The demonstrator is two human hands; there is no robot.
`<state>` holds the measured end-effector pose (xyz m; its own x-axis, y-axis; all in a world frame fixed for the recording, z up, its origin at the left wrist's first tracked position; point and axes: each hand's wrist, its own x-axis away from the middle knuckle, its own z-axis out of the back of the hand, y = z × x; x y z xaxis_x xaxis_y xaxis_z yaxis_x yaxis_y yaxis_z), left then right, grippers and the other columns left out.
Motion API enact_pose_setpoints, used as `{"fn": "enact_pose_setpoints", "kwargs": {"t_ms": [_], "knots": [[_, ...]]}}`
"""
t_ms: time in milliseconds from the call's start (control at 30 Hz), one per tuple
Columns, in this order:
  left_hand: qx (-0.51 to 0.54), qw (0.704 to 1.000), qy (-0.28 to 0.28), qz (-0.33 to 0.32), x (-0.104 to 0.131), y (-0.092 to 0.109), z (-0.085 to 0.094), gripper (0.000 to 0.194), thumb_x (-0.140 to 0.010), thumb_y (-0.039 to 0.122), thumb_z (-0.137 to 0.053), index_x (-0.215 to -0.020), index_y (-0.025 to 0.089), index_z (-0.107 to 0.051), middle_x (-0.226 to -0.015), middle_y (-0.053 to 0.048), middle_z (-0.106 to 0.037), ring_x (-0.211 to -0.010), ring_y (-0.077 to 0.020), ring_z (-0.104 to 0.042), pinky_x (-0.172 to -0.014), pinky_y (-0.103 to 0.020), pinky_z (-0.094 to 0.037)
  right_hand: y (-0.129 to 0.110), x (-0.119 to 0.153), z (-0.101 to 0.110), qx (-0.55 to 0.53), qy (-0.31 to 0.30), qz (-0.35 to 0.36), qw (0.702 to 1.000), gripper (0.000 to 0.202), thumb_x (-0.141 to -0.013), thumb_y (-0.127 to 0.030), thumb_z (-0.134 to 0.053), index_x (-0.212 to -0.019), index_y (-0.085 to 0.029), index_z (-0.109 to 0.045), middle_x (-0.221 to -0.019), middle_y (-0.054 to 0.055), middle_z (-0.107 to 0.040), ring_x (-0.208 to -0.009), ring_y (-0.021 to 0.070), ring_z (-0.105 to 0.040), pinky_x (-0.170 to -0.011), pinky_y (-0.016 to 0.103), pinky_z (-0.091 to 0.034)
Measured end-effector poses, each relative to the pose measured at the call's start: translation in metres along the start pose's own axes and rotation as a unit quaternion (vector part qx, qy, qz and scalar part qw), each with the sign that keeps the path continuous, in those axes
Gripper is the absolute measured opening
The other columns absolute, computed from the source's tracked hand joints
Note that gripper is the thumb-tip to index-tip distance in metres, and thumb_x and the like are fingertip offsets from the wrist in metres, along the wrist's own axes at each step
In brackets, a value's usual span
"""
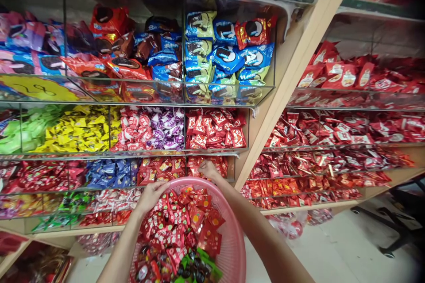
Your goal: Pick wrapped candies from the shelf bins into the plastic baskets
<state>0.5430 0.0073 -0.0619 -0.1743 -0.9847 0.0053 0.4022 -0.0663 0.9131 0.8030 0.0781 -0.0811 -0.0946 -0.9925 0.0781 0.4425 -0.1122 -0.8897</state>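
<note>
A pink plastic basket (233, 230) holds red wrapped candies (169, 225), with green packets (204, 265) near its bottom edge. My left hand (152, 195) grips the basket's upper left rim, fingers closed round it. Beyond the rim, my right hand (208, 169) reaches into a shelf compartment of small red packets (221, 163). Its fingers are bent down at the packets, and whether they hold one is too small to make out.
Tiered shelves with clear dividers hold blue and red cookie packs (227, 57), yellow candies (81, 130) and purple candies (168, 126). A slanting wooden post (292, 70) stands right of the compartments. Black chair legs (381, 225) rest on the floor at right.
</note>
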Motion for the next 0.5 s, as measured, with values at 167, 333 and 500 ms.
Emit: {"fn": "enact_pose_setpoints", "kwargs": {"t_ms": [167, 333, 500], "knots": [[-0.006, 1.0, 0.0, -0.001, -0.001, -0.004, -0.001, 0.042, -0.073, 0.05, -0.061, -0.094, 0.016, -0.072, -0.095, -0.007, -0.073, -0.087, -0.0234, -0.064, -0.08, -0.032, -0.047, 0.002, 0.007, 0.004, -0.087, -0.025, -0.004, 0.996, 0.015, -0.063, -0.013, -0.067, -0.07, -0.015, -0.055, -0.047, -0.008, -0.048, -0.041, 0.0068, -0.045, -0.042, 0.017, -0.035], [-0.004, 1.0, 0.0, 0.002, 0.001, 0.0, -0.001, 0.045, -0.073, 0.053, -0.061, -0.096, 0.016, -0.072, -0.095, -0.007, -0.072, -0.088, -0.0236, -0.064, -0.081, -0.032, -0.047, -0.004, 0.017, 0.02, -0.174, -0.044, 0.004, 0.984, 0.019, -0.064, -0.027, -0.069, -0.067, -0.017, -0.053, -0.048, -0.007, -0.05, -0.039, 0.0077, -0.046, -0.039, 0.019, -0.036], [-0.003, 1.0, 0.0, -0.001, 0.001, 0.001, 0.0, 0.045, -0.073, 0.052, -0.061, -0.097, 0.016, -0.072, -0.092, -0.006, -0.073, -0.088, -0.0237, -0.064, -0.081, -0.032, -0.047, -0.017, 0.032, 0.046, -0.245, -0.006, 0.025, 0.969, 0.032, -0.063, -0.045, -0.07, -0.071, -0.017, -0.056, -0.055, -0.003, -0.056, -0.049, 0.0094, -0.054, -0.045, 0.019, -0.041]]}}
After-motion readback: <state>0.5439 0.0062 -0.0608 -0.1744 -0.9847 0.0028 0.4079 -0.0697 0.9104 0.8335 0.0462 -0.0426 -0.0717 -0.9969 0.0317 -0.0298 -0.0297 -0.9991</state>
